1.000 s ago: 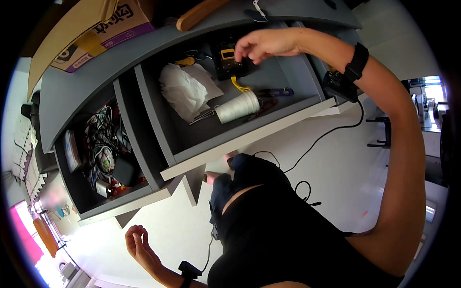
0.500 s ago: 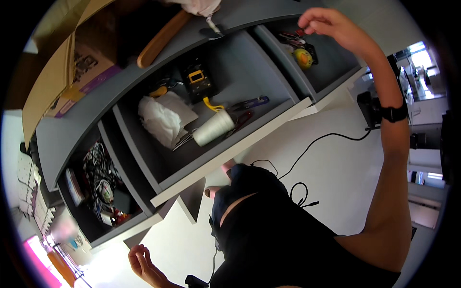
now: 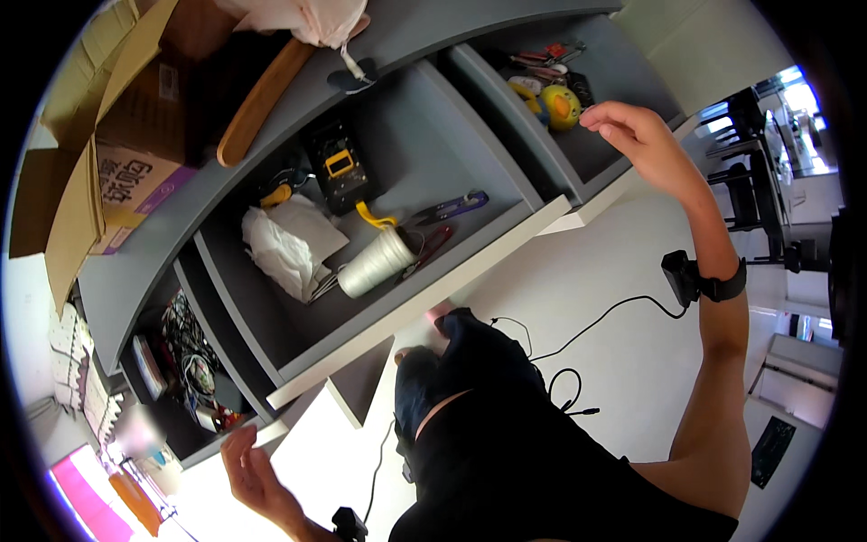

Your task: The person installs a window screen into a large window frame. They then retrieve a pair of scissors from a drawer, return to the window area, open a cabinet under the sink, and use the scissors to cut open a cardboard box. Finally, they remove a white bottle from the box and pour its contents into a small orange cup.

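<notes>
My right hand [image 3: 637,144] reaches into the right drawer [image 3: 623,54] over its near edge. Its fingertips are at the side of a round yellow duck-faced toy [image 3: 562,107]; whether they touch it I cannot tell. The fingers are stretched out, thumb a little apart, and no held thing shows. Around the toy lie a blue and yellow ring-shaped piece [image 3: 531,101] and several small red and dark items [image 3: 546,59]. My left hand [image 3: 257,479] hovers just in front of the left drawer [image 3: 194,447], fingers loosely bent and apart, holding nothing visible.
The middle drawer [image 3: 433,99] holds a black and yellow device [image 3: 340,167], white paper [image 3: 289,239], a white thread spool [image 3: 377,262] and pliers [image 3: 452,208]. Tangled cables [image 3: 191,348] fill the left drawer. A cardboard box [image 3: 126,185] and wooden bar [image 3: 266,99] rest on top.
My right hand has moved back from the small red items to beside the yellow toy. My left hand has risen toward the left drawer's front. The whole view has shifted slightly.
</notes>
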Motion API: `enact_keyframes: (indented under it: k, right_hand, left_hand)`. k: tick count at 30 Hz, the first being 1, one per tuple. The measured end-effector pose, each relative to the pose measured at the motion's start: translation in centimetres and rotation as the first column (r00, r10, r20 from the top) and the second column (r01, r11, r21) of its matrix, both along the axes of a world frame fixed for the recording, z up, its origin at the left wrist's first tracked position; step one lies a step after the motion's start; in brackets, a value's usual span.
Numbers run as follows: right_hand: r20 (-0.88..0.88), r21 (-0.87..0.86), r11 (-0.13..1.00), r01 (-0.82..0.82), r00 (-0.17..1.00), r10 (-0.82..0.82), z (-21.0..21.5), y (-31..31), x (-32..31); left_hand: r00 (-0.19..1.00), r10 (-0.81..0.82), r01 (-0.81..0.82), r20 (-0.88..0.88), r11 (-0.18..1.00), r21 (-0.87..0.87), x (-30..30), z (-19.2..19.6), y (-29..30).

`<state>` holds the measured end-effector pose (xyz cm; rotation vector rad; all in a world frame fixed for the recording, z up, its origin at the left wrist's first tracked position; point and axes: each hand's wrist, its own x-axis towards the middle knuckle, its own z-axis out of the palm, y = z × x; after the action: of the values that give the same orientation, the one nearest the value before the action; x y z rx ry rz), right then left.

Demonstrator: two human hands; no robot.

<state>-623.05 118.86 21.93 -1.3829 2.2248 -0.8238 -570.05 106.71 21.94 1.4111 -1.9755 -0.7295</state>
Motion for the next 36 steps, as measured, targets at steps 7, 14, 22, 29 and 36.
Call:
enact_keyframes:
  k: [7, 14, 22, 29, 36]
  right_hand:
    - [-0.059, 0.007, 0.988, -0.157, 0.986, 0.157, 0.0, -2.0, 2.6]
    - [0.011, 0.007, 0.903, -0.429, 0.903, 0.429, 0.6, -5.4, 5.9]
    - [0.113, 0.306, 0.588, -0.749, 0.642, 0.759, 0.2, -12.7, 8.6]
    - [0.434, 0.612, 0.135, -0.779, 0.473, 0.767, -0.1, -17.8, 11.7]
    - [0.442, 0.649, -0.039, -0.76, 0.335, 0.832, -3.5, -18.5, 14.3]
  left_hand:
    - [0.826, -0.268, 0.336, 0.496, 0.94, -0.052, -6.9, -0.2, -0.8]
    - [0.837, -0.398, 0.404, 0.375, 0.912, 0.067, -7.8, -1.7, -1.0]
    - [0.869, -0.399, 0.389, 0.293, 0.916, 0.094, -7.5, -2.2, -2.1]
    - [0.88, -0.394, 0.391, 0.264, 0.918, 0.068, -7.3, -2.7, -2.4]
    - [0.896, -0.383, 0.378, 0.226, 0.923, 0.069, -7.1, -2.9, -2.5]
